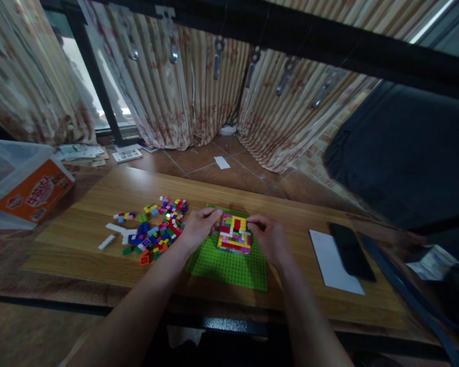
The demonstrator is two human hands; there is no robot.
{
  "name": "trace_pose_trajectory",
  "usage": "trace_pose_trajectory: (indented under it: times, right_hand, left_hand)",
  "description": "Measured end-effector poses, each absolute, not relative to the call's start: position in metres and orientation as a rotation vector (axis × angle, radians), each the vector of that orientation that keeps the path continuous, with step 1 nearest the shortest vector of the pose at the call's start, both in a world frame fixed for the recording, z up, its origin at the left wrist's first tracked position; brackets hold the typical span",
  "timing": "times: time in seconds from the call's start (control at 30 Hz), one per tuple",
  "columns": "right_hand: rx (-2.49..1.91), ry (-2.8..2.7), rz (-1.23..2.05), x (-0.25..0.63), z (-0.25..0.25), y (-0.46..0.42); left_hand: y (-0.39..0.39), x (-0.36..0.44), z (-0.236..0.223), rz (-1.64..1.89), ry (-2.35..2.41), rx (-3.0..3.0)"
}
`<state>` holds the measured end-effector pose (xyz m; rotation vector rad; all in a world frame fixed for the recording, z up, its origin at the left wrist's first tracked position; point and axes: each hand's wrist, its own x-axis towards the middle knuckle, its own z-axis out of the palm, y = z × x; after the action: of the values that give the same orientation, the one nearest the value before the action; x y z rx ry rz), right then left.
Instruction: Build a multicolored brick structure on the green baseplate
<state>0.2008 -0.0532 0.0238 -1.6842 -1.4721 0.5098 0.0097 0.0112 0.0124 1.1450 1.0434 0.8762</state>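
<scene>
A block of multicoloured toy bricks [235, 235] in red, yellow, pink and white sits on a green studded baseplate [231, 270]. My left hand [199, 227] is at the block's left side, its thumb and fingers closed together near the far left corner. Over on the right side, my right hand [270, 237] has its fingertips pinched by the block's far right corner. A small dark spot shows at those fingertips, too small to name. What the left fingers hold, if anything, is hidden. Left of the baseplate lies a pile of loose bricks [153, 237] of many colours.
Everything stands on a low wooden table [290, 219]. To the right lie a white sheet [331, 265] and a black phone [350, 250]. A clear plastic box [15, 148] with an orange label is at far left. Striped curtains [199, 97] hang behind.
</scene>
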Motion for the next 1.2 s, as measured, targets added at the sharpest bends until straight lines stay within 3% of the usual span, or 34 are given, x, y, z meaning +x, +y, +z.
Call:
trace_pose_trajectory:
  times: [0.47, 1.2]
  right_hand:
    - [-1.687, -1.484, 0.453, 0.197, 0.027, -0.052]
    - [-1.654, -1.477, 0.460, 0.198, 0.024, -0.053]
  left_hand:
    - [0.011, 0.008, 0.016, 0.767, 1.038, 1.263]
    - [0.012, 0.017, 0.017, 0.839, 1.058, 0.945]
